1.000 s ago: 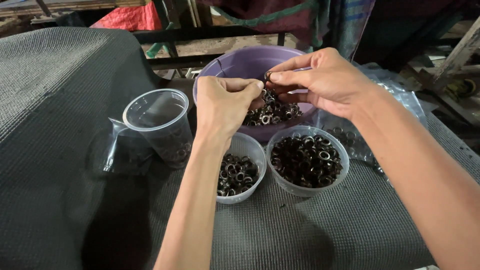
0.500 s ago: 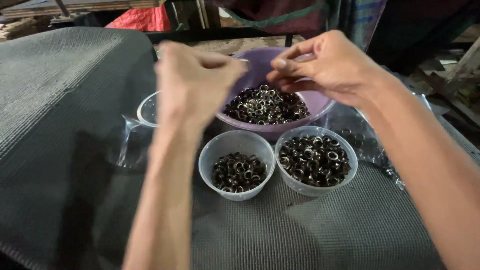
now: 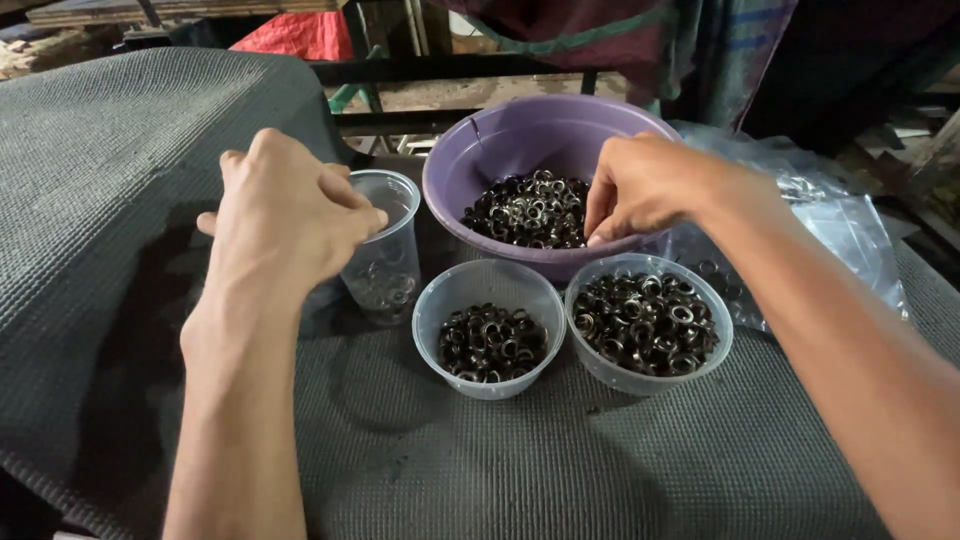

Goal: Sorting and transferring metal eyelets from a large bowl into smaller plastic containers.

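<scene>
With the right hand (image 3: 640, 190) pinched into the purple bowl's (image 3: 470, 150) rings (image 3: 525, 210) and the left hand (image 3: 285, 215) curled over the clear cup (image 3: 385, 265), rings could be spilled if the cup is knocked.

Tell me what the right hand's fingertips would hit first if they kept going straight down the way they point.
Probably the metal rings heaped in the purple bowl: the right hand points down into it, though its height above them is unclear.

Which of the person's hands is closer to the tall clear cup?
Left. The left hand hovers right over the tall clear cup, while the right hand reaches into the purple bowl.
</scene>
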